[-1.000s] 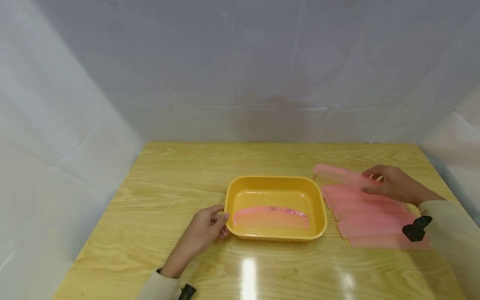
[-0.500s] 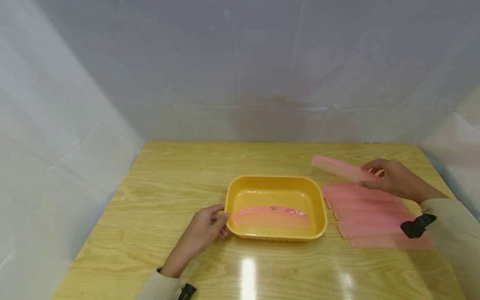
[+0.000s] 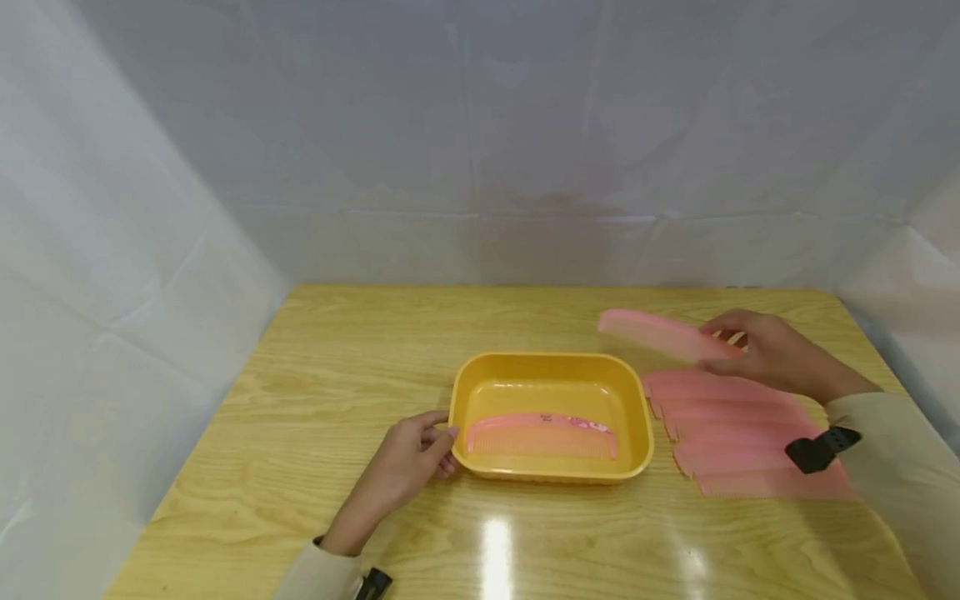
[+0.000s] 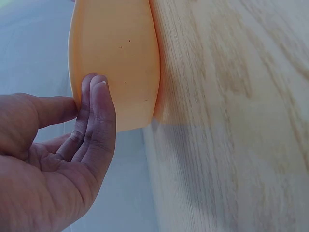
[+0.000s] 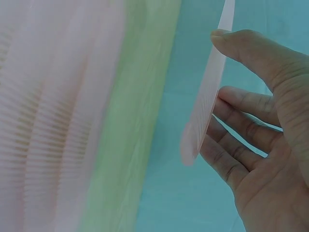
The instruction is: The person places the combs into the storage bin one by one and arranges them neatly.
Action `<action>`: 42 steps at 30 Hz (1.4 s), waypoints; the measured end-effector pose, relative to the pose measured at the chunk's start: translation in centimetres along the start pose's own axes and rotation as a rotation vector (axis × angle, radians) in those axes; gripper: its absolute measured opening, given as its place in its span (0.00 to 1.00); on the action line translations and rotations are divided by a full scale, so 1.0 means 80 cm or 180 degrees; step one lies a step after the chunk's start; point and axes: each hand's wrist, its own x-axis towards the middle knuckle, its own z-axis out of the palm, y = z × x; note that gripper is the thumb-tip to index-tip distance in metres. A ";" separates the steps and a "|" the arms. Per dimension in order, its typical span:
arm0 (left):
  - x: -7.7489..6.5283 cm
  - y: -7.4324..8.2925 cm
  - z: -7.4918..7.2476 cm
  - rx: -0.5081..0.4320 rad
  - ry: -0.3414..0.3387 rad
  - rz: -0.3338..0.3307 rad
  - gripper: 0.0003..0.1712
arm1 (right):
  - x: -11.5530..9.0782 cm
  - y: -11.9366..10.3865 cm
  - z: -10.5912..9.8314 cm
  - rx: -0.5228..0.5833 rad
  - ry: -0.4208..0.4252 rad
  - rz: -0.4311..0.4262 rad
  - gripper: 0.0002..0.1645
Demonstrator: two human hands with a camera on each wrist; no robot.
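Observation:
My left hand (image 3: 405,458) pinches the left rim of a yellow plastic basin (image 3: 540,395). In the left wrist view, the thumb meets the rim while the fingers lie along the basin's outer wall (image 4: 125,48). Inside the basin lies a pink comb (image 3: 536,436) with a printed spine, teeth toward me. My right hand (image 3: 772,352) holds another pink comb (image 3: 648,332) by its right end, raised above the table behind the basin's right corner. The right wrist view shows this comb (image 5: 205,106) edge-on between thumb and fingers.
To the basin's right, several pink combs (image 3: 735,421) lie overlapping in a row on the wooden table (image 3: 360,350), partly under my right forearm. White sheeting (image 3: 465,150) stands behind the table and along both sides.
My right hand has lifted a comb off the far end of the row and carried it left, toward the basin. The left hand and the basin have stayed put.

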 end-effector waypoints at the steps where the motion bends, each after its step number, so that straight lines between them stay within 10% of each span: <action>1: 0.000 0.000 0.000 -0.0001 -0.0002 0.0000 0.26 | 0.001 -0.003 0.000 0.0010 0.0004 -0.0023 0.30; 42: 0.002 0.000 0.000 0.0076 0.0038 -0.0012 0.26 | 0.043 -0.114 0.061 0.0173 -0.0270 -0.0703 0.28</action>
